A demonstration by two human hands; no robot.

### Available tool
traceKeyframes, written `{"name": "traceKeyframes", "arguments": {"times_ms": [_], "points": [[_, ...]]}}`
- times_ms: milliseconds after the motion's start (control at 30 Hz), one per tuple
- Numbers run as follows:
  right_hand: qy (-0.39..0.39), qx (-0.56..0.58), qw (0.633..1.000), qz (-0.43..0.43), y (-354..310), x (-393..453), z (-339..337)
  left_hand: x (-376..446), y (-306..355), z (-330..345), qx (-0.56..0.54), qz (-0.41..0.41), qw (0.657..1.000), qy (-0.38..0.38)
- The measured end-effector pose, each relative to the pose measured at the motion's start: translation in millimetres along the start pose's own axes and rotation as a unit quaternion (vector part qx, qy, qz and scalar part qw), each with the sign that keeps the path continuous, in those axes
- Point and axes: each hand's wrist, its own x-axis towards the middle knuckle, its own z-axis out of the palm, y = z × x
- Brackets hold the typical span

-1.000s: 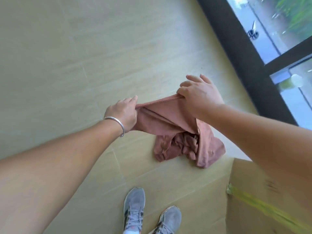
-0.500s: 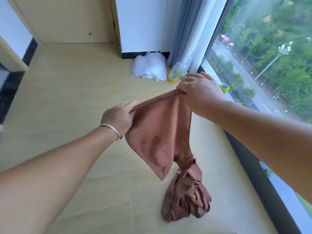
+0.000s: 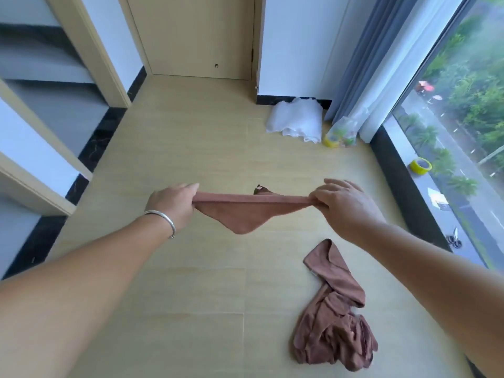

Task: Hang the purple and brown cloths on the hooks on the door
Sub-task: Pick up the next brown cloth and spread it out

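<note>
Above the pale wooden floor [image 3: 191, 268], both hands' grips, left hand [image 3: 174, 204] and right hand [image 3: 343, 207], pinch the stretched reddish-brown cloth [image 3: 245, 214]; loosening either pinch risks dropping it.

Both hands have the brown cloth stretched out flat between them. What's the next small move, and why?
Probably carry the brown cloth toward the door ahead. The left hand and right hand each pinch an end, its edge taut, so it looks ready to hang. No hooks show in this view, so look up to find them first.

White crumpled sheet [image 3: 296, 122] lies by the grey curtain [image 3: 362, 64]; a yellow tape roll [image 3: 420, 166] sits on the windowsill [image 3: 425, 192].
</note>
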Motion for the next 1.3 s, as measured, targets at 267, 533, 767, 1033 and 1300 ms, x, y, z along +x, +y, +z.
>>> {"name": "traceKeyframes", "arguments": {"times_ms": [267, 533, 767, 1033, 1300], "points": [[-0.198, 0.021, 0.98, -0.007, -74, -154, 222, -202, -37, 178, 0.034, -0.029, 0.98, -0.195], [-0.349, 0.048, 0.935, -0.037, -147, -302, 377, -373, -60, 335, 0.079, -0.02, 0.904, -0.419], [-0.422, 0.023, 0.906, -0.019, -175, -336, 422, -398, -74, 389, 0.052, -0.02, 0.887, -0.458], [-0.347, -0.013, 0.938, 0.001, -164, -227, 363, -307, -96, 330, 0.05, -0.051, 0.917, -0.392], [-0.175, -0.028, 0.983, 0.049, -123, -44, 195, -133, -116, 151, 0.017, -0.076, 0.98, -0.182]]}}
